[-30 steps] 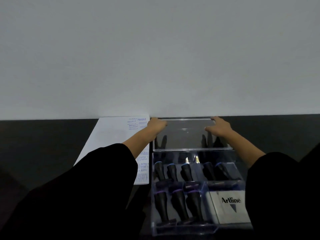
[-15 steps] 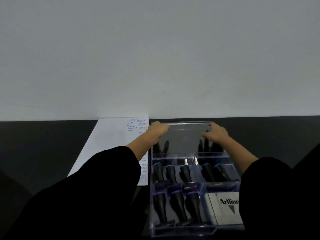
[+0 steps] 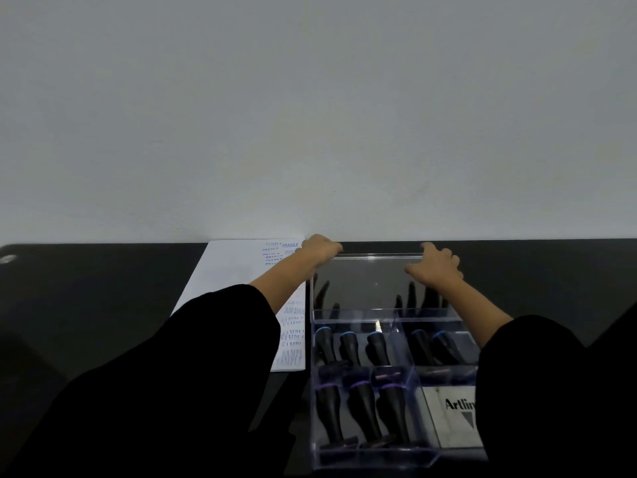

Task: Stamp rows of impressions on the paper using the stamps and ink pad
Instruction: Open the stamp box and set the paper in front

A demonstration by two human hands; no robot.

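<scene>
1. A person in black sleeves reaches forward over a dark table (image 3: 86,305) that runs up to a plain pale wall (image 3: 310,115).
2. Both hands are on the clear lid (image 3: 372,281) of a clear plastic box (image 3: 379,457). The lid appears tilted up, with its near edge meeting the back of the box.
3. The left hand (image 3: 320,250) curls its fingers over the lid's far left corner and holds it.
4. The right hand (image 3: 436,267) grips the far right corner, with the thumb on the near face and the fingers wrapped over the edge.
5. Inside the open box, black-handled stamps (image 3: 362,408) stand in two rows, none of them lifted out. A white ink pad (image 3: 455,415) marked "Artline" sits in the near right compartment, partly hidden by the right sleeve.
6. The paper (image 3: 234,270) lies just left of the box. Blue impressions reading "FRAGILE" and "SAMPLE" run down its right side, and the left arm covers part of it.
7. The step in hand is most likely moving the lid, though opening or closing cannot be told.
8. To do it well, both corners should travel together so the lid does not twist. The box should stay put, and the left forearm should stay raised off the paper, since fresh ink could smear.
</scene>
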